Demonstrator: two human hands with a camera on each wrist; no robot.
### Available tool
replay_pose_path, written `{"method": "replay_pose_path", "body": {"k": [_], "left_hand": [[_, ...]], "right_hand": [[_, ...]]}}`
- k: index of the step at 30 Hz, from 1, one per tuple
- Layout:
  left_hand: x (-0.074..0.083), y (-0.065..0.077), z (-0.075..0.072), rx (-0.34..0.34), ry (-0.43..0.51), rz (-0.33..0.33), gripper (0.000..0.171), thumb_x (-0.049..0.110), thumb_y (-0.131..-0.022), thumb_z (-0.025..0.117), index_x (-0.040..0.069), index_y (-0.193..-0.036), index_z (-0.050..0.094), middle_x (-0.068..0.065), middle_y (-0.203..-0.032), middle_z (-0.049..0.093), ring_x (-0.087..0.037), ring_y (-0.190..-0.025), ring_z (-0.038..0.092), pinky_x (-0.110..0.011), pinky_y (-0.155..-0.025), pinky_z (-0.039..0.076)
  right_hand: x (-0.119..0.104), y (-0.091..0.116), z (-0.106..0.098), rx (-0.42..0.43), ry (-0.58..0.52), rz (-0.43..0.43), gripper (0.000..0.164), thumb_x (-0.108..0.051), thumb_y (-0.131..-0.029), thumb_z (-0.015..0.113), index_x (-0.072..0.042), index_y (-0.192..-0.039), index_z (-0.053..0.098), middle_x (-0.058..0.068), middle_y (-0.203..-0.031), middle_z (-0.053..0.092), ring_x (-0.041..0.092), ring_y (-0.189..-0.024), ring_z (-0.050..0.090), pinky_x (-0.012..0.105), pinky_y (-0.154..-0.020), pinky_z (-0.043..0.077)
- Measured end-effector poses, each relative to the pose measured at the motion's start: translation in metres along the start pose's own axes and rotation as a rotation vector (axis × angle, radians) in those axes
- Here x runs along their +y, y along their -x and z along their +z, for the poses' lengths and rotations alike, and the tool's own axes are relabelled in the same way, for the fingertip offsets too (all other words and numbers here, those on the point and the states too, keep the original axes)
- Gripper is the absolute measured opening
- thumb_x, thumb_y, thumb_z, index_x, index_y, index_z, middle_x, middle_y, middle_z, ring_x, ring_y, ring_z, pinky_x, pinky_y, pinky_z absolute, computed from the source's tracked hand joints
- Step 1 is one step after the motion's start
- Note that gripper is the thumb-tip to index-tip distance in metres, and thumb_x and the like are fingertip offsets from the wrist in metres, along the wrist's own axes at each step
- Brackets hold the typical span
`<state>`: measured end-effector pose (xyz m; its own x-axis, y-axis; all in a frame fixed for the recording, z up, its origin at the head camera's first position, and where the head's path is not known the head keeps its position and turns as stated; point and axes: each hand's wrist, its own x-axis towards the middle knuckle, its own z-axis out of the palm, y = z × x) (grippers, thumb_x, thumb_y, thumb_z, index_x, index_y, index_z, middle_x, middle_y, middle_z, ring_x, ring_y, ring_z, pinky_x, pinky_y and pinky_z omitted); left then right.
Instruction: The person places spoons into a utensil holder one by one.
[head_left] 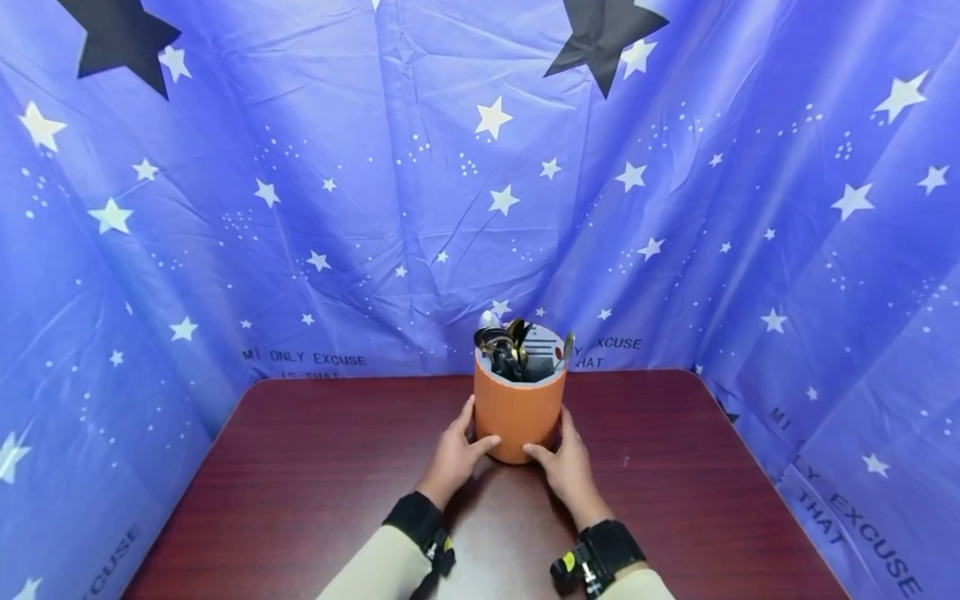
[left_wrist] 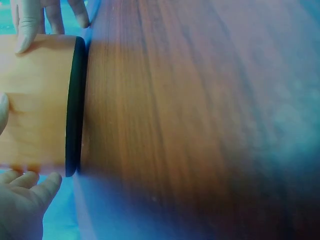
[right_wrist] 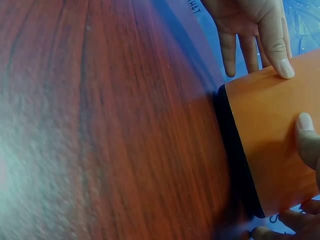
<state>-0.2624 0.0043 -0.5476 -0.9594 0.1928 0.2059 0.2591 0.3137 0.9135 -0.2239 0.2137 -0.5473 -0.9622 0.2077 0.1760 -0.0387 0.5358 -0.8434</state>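
An orange cylindrical container (head_left: 520, 417) with a pale inside and a black base (right_wrist: 237, 155) is upright over the table, its base close to the wood. My left hand (head_left: 453, 454) grips its left side, thumb across the front and fingers along the wall. On the opposite side my right hand (head_left: 568, 467) holds it the same way. Dark shiny utensils (head_left: 506, 354) and a rounded silver piece (head_left: 489, 320) stick out of the top. At the right rim a thin metal utensil (head_left: 569, 346) leans outward. The utensils' lower ends are hidden inside.
The reddish-brown wooden table (head_left: 337, 467) has rounded far corners. A blue curtain (head_left: 420, 208) with stars and printed words hangs behind it and along both sides. Black straps with small devices (head_left: 600, 554) sit around both wrists.
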Motion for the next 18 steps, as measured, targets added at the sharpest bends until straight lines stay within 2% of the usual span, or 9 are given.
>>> {"method": "replay_pose_path", "body": {"k": [8, 18], "left_hand": [[0.001, -0.005, 0.005, -0.019, 0.011, -0.034, 0.089, 0.027, -0.088, 0.079, 0.013, -0.160, 0.028, -0.017, -0.157, 0.039, -0.028, -0.142, 0.042, -0.045, -0.108, 0.044], [0.001, -0.015, 0.010, -0.026, -0.002, -0.007, 0.089, 0.028, -0.089, 0.078, 0.012, -0.160, 0.026, -0.019, -0.156, 0.041, -0.031, -0.139, 0.045, -0.044, -0.106, 0.045]], "right_hand": [[0.003, -0.005, -0.002, -0.003, 0.018, 0.020, 0.102, -0.022, -0.083, 0.084, -0.003, -0.160, 0.020, 0.029, -0.155, 0.037, 0.042, -0.141, 0.040, 0.054, -0.114, 0.033], [0.007, -0.015, -0.006, -0.004, 0.030, 0.024, 0.102, -0.021, -0.083, 0.084, -0.003, -0.160, 0.020, 0.030, -0.155, 0.037, 0.042, -0.141, 0.039, 0.054, -0.115, 0.033]]}}
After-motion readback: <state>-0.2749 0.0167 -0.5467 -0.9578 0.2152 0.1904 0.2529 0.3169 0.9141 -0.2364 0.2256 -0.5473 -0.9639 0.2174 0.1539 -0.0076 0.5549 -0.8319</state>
